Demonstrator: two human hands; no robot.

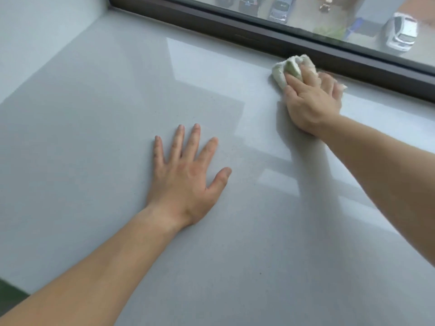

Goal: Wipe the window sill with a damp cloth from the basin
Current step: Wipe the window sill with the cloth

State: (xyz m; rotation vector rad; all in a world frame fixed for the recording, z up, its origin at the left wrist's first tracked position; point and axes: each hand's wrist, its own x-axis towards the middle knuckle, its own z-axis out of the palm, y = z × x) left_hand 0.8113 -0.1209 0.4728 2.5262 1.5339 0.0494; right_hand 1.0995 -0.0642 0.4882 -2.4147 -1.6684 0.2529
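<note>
The right hand (313, 100) grips a bunched pale cloth (289, 67) against the window sill (94, 137), right beside the dark window frame (235, 27). The left hand (186, 175) lies flat, fingers spread, bracing. Wiping looks under way along the far edge; next, I'd guess, comes a sweep toward the left corner.

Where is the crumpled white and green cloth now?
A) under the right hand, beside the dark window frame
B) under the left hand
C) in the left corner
A: the right hand covers the crumpled white and green cloth by the dark window frame; the left hand lies flat on grey sill.
</note>
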